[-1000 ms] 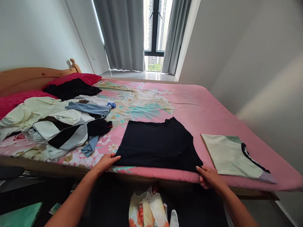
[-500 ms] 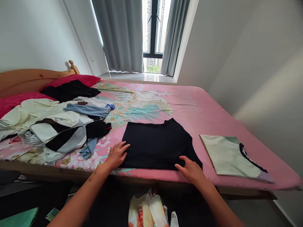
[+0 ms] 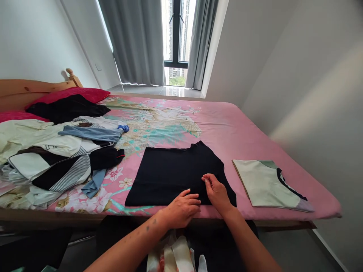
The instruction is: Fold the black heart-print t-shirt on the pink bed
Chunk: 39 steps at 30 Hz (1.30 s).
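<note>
A black T-shirt [image 3: 167, 173] lies flat and folded at the front edge of the bed. Its collar points to the right. My left hand [image 3: 183, 208] is over the shirt's front edge, palm down with its fingers stretched out; whether it touches the cloth is hard to tell. Close beside it, my right hand [image 3: 217, 192] is above the shirt's right half, thumb and forefinger pressed together. Anything in that pinch is too small to make out. To the right lies a folded pale green T-shirt [image 3: 262, 183] with a black neckband.
A loose heap of clothes [image 3: 68, 166] covers the bed's left side, below red pillows [image 3: 87, 94] and a wooden headboard [image 3: 28, 90]. The pink flowered bedsheet [image 3: 224, 128] spreads behind the shirts. A wall [image 3: 306, 98] stands on the right, a window [image 3: 177, 45] at the back.
My left hand has left the black T-shirt's left side and moved right, near my other hand. My right hand's fingers have closed into a pinch. The view has shifted slightly right.
</note>
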Tool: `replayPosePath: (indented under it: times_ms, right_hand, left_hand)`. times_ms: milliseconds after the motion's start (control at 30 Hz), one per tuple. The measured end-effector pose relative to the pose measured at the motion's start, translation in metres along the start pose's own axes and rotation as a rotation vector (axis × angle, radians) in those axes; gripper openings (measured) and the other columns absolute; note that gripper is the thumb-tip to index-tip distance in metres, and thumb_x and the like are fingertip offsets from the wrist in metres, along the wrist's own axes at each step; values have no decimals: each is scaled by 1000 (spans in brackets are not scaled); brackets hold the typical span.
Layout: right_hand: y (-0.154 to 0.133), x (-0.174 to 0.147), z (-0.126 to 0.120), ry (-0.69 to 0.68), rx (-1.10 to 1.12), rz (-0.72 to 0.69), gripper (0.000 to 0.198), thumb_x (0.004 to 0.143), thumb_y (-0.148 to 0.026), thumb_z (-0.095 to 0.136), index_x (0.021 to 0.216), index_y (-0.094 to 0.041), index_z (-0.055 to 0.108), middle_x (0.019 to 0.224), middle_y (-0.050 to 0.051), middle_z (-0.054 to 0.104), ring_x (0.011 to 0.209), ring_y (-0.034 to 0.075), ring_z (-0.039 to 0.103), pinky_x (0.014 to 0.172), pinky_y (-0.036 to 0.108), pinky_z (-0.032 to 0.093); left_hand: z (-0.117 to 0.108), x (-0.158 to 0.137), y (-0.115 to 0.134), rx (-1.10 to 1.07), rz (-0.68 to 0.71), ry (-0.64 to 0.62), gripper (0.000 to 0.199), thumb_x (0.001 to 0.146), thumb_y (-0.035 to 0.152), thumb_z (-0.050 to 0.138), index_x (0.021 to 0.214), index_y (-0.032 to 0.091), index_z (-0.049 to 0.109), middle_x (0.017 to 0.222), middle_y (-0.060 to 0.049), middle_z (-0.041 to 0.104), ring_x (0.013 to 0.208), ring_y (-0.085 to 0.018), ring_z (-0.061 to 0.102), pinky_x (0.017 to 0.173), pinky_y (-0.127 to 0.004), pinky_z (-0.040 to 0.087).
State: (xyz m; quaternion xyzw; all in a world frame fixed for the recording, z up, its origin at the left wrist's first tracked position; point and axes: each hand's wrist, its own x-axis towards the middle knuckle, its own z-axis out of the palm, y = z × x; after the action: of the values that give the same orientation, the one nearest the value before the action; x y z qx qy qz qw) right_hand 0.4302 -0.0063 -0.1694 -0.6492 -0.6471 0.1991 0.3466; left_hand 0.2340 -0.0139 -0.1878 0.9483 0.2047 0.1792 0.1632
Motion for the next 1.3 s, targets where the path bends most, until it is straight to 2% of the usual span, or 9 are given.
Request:
replayPosePath:
  times_ms: [133, 300, 433, 567, 733, 867, 1100, 1200, 1300]
  right_hand:
    - [32, -21, -17, 127, 16, -85, 23, 93, -30, 36, 102, -22, 55, 103, 4, 63, 97, 17, 57, 87, 30, 43]
    - [86, -55, -26, 173, -178, -155, 19, 87, -22, 44, 99, -21, 59, 100, 6, 63, 101, 21, 55, 94, 42, 42]
    - [100, -64, -26, 337, -199, -128, 26, 88, -22, 43, 111, -20, 54, 113, 8, 58, 111, 22, 49, 99, 46, 39]
    - [103, -64, -27, 423, -186, -28, 31, 86, -20, 41, 116, -17, 49, 112, 10, 57, 107, 21, 50, 96, 44, 41]
    - [110, -69, -32, 403, -216, 80, 35, 78, -13, 44, 112, -17, 52, 103, 7, 59, 99, 21, 51, 91, 41, 41]
    - [108, -70, -40, 332, -290, 162, 25, 75, -17, 52, 98, -21, 60, 97, 4, 60, 96, 22, 49, 90, 40, 39]
    - [105, -64, -44, 282, -305, 236, 14, 74, -23, 56, 87, -21, 62, 92, 3, 59, 95, 23, 49, 85, 39, 37]
    - [108, -65, -44, 265, -318, 244, 12, 75, -22, 56, 85, -21, 61, 90, 3, 58, 94, 23, 49, 84, 38, 36]
    - [109, -65, -44, 256, -316, 210, 13, 83, -29, 52, 86, -21, 61, 91, 3, 59, 92, 22, 50, 83, 38, 36]
  left_hand:
    - [17, 29, -10, 120, -183, 44, 36, 86, 32, 50, 120, 22, 56, 131, -8, 54, 131, -25, 37, 113, -52, 10]
    - [14, 38, -12, 338, -490, 73, 45, 87, 39, 48, 126, 16, 52, 134, -13, 51, 129, -30, 39, 108, -52, 24]
    - [13, 57, -10, 351, -460, 96, 45, 88, 37, 46, 130, 19, 48, 136, -11, 48, 128, -27, 39, 104, -45, 32]
    - [16, 91, -19, 287, -483, 98, 48, 83, 43, 54, 124, 19, 52, 132, -12, 50, 125, -29, 40, 100, -45, 34]
    - [12, 117, -32, 218, -483, 8, 18, 79, 28, 57, 95, 22, 63, 104, -4, 64, 109, -22, 52, 101, -39, 29]
    - [4, 120, -39, 239, -519, -20, 22, 81, 29, 52, 98, 19, 62, 86, -4, 66, 94, -21, 57, 101, -41, 27]
    - [0, 140, -39, 211, -595, -215, 36, 76, 45, 55, 104, 22, 59, 109, -8, 62, 105, -27, 54, 89, -42, 36]
    - [0, 147, -39, 197, -674, -264, 43, 76, 46, 54, 110, 20, 54, 99, -9, 65, 97, -28, 59, 83, -40, 39]
    - [-2, 144, -46, 174, -724, -275, 44, 75, 54, 53, 102, 19, 56, 93, -10, 66, 92, -30, 60, 78, -39, 41]
